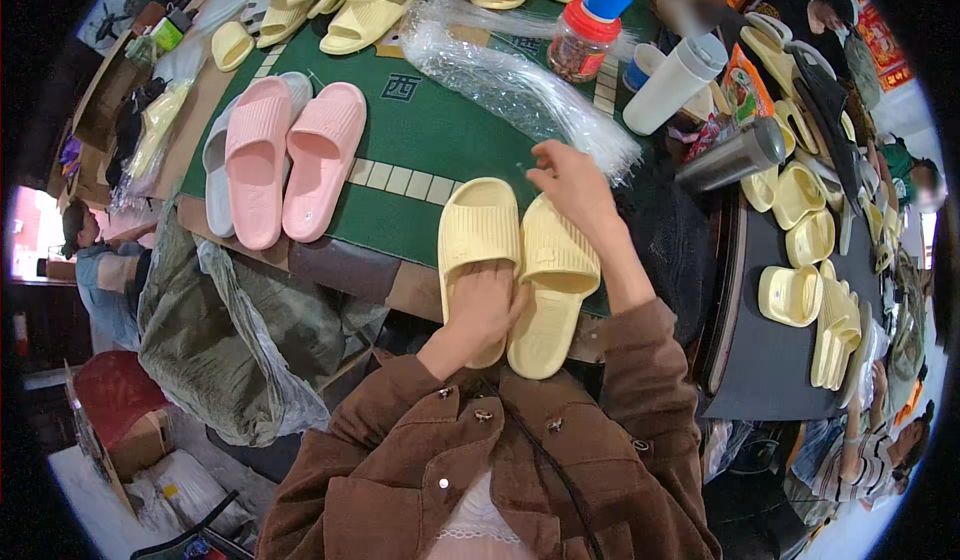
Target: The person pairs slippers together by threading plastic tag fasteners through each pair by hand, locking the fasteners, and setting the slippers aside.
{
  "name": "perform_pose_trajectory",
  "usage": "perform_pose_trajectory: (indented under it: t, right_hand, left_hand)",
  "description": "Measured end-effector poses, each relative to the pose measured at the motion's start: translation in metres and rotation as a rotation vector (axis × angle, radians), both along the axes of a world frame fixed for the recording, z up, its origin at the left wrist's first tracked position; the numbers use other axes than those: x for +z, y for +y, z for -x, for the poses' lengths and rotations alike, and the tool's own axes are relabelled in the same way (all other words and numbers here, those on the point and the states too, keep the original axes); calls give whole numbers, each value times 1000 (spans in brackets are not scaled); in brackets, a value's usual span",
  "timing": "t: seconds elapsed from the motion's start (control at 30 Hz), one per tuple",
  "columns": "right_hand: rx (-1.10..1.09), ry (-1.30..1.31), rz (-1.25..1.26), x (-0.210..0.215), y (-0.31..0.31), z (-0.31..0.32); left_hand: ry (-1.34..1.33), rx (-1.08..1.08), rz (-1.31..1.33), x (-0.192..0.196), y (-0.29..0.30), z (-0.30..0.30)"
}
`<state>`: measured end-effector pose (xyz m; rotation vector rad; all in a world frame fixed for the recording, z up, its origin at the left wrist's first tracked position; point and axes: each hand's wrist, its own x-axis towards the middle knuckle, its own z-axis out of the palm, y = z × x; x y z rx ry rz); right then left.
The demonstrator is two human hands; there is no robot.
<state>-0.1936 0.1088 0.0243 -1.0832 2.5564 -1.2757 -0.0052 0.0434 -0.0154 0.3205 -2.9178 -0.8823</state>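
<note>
Two pale yellow slippers lie side by side at the table's near edge, toes pointing away from me. My left hand (pixel 480 310) reaches into the foot opening of the left yellow slipper (pixel 479 222) and holds it, its fingertips hidden beneath the ribbed strap. Over the toe of the right yellow slipper (pixel 556 260) is my right hand (pixel 573 188), fingers curled and drawn together. Whatever it pinches is too fine to make out. Just beyond it spreads a bundle of clear plastic strands (pixel 500 70).
Pink slippers (pixel 325 160) rest on grey ones at the left of the green table mat (pixel 400 145). More yellow slippers (pixel 365 25) are heaped at the back. A red-lidded jar (pixel 583 45), white bottle (pixel 675 85) and steel tumbler (pixel 735 155) stand right. Other people sit nearby.
</note>
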Motion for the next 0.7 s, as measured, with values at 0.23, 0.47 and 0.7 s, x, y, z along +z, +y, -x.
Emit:
perform_pose_trajectory:
  t: [0.23, 0.47, 0.7]
  right_hand:
    - [53, -227, -175, -13, -21, -9]
    - [273, -196, 36, -2, -23, -15]
    - [193, -332, -79, -9, -25, -19]
  left_hand:
    - [-113, -69, -130, 21, -19, -12]
    - [80, -104, 163, 8, -25, -17]
    - [-15, 28, 75, 0, -23, 19]
